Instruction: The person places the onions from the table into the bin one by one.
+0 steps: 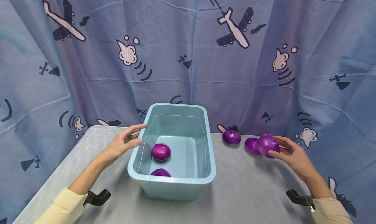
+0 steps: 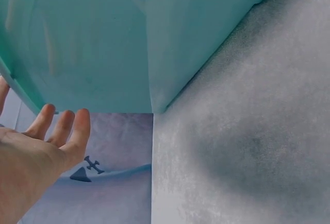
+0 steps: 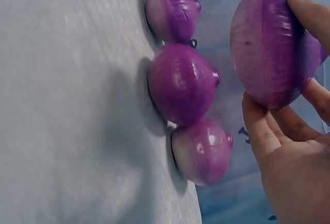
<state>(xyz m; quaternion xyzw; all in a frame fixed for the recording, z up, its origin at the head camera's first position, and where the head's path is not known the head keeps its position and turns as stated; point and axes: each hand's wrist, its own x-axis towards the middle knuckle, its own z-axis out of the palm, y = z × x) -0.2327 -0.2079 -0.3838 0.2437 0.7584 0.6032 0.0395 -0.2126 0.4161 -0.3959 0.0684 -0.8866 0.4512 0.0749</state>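
Note:
My right hand (image 1: 293, 157) pinches a purple onion (image 3: 265, 46) between thumb and fingers, raised off the table. Three more purple onions stand on the table by the curtain: one apart on the left (image 1: 231, 137), a middle one (image 3: 183, 84), and one (image 3: 203, 151) mostly hidden behind the held onion in the head view. A light blue plastic bin (image 1: 177, 181) stands in the middle of the table. Inside it lie a red-purple onion (image 1: 161, 152) and another onion (image 1: 161, 172), partly hidden by the near wall. My left hand (image 1: 120, 145) is at the bin's left rim, fingers loosely extended, nothing held.
The grey table (image 1: 235, 191) ends at a blue curtain (image 1: 188, 48) printed with planes, which hangs behind and along both sides. Black bands (image 1: 98, 198) circle both wrists over pale yellow sleeves (image 1: 63, 207).

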